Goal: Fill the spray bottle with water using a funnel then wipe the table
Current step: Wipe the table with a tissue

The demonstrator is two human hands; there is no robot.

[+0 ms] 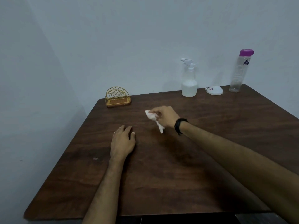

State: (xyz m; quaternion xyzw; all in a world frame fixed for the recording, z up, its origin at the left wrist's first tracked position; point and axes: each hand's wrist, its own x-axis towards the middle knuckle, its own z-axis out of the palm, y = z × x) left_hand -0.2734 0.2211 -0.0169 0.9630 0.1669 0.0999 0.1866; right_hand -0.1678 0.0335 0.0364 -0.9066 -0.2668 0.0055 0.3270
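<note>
No text I can read: the small red-and-white label on my funnel [214,90] and the purple print on my water bottle [239,71] are too blurred.

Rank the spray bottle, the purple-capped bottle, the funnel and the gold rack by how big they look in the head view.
1. Purple-capped bottle and spray bottle: too alike to rank; the first looks taller, the second wider.
2. Gold rack.
3. Funnel.

Bottles [189,83] crowd far rt edge.
</note>
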